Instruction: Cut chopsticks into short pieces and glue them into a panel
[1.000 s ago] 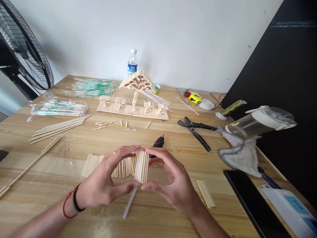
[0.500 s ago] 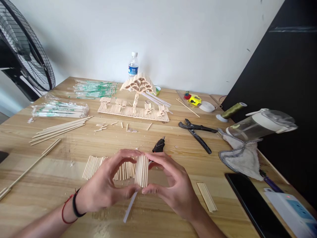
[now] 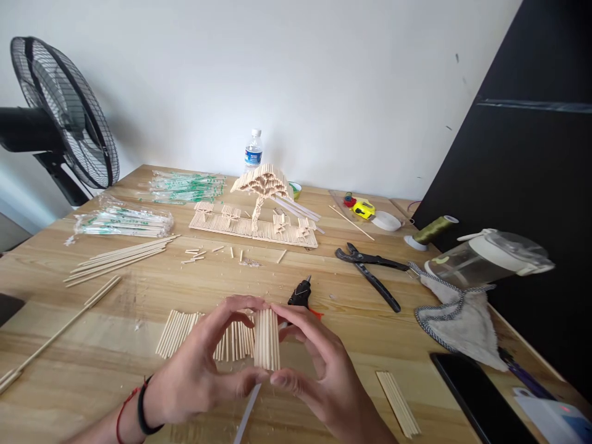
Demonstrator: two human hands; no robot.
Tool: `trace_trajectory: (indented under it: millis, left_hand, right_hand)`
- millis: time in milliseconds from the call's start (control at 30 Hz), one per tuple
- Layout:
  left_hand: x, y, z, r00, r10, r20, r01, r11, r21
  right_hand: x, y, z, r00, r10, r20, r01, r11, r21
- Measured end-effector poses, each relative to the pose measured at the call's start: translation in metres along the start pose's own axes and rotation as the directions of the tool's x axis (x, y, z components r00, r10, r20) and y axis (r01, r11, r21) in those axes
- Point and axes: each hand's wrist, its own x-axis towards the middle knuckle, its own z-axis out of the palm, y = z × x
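Between my two hands stands a small panel of wooden sticks (image 3: 267,339), several sticks side by side. My left hand (image 3: 203,364) pinches its left part, forefinger at the top end and thumb at the bottom. My right hand (image 3: 319,364) grips the same panel from the right in the same way. Behind my left hand a row of cut sticks (image 3: 176,333) lies on the table, partly covered. A black glue gun (image 3: 300,292) rests just beyond my right fingers. Below my thumbs a clear glue stick (image 3: 247,413) lies on the wood.
A stick-built model (image 3: 254,231) with a canopy stands at the back before a water bottle (image 3: 253,150). Pliers (image 3: 370,271), a cloth (image 3: 457,320), a phone (image 3: 481,401) and a small stick panel (image 3: 398,404) lie right. Long sticks (image 3: 118,261) and bagged sticks (image 3: 124,219) lie left.
The camera view has tilted upward, so the whole table sits lower in the picture. Both hands keep hold of the stick panel, with little other movement.
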Motion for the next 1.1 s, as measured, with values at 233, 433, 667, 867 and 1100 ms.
trace_trajectory:
  millis: [233,433,667,867,1100]
  left_hand:
    - [0.0005,-0.0034,-0.0008,0.999,-0.033,0.021,0.033,0.999,-0.026]
    - [0.0043,-0.0055,-0.0012,1.000,-0.014,-0.012,0.013,0.998,-0.055]
    - [0.0036,-0.0024,-0.0023,1.000,-0.023,0.003,0.023,0.998,-0.052]
    - [0.0037,-0.0020,-0.0014,1.000,-0.029,0.002,0.029,0.999,-0.023]
    - [0.0039,-0.0028,-0.0014,1.000,-0.030,-0.003,0.030,1.000,0.005]
  right_hand:
    - [-0.0016,0.0057,-0.0016,1.000,0.021,0.019,-0.022,0.999,0.036]
    - [-0.0001,0.0034,-0.0008,0.999,0.000,0.048,-0.003,0.999,0.053]
    - [0.0006,-0.0013,-0.0014,0.998,-0.014,0.059,0.011,0.998,0.062]
    - [0.0014,-0.0011,-0.0011,0.996,-0.028,0.084,0.021,0.996,0.086]
    - [0.0013,-0.0016,-0.0016,0.998,-0.019,0.065,0.015,0.998,0.064]
